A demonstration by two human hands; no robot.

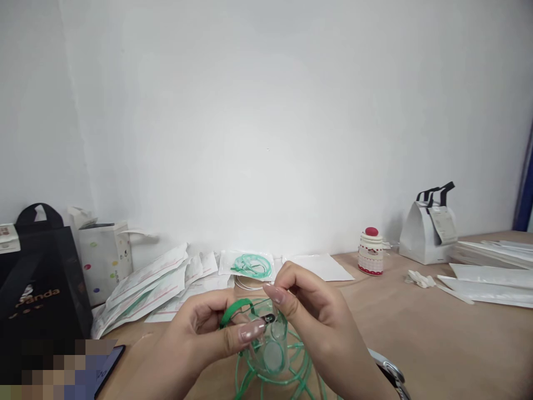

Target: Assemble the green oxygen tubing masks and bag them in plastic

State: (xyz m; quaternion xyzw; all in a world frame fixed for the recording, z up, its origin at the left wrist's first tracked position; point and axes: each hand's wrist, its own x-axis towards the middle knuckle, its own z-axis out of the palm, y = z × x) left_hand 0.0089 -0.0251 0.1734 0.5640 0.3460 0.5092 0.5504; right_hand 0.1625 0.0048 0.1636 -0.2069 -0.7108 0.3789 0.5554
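A clear oxygen mask [272, 355] with round side discs is held low at the front, above the table. My left hand [212, 328] grips it from the left, thumb pressed beside a small dark metal clip [270, 318] on the mask. A green elastic strap [236, 311] loops over the left fingers. From it a thin line runs toward my right hand [312, 311], whose thumb and index finger pinch together at the mask's top edge. What they pinch looks like the strap, though fingertips partly hide it. Coiled green tubing [306, 369] lies below the mask.
Behind the hands lies a packaged green tubing set [252, 265]. White pouches [145, 283] are piled at left, near a black bag [37, 278] and a dotted bag [104, 258]. A jar [370, 253], a white bag [427, 233] and more packets [491, 286] stand or lie at right.
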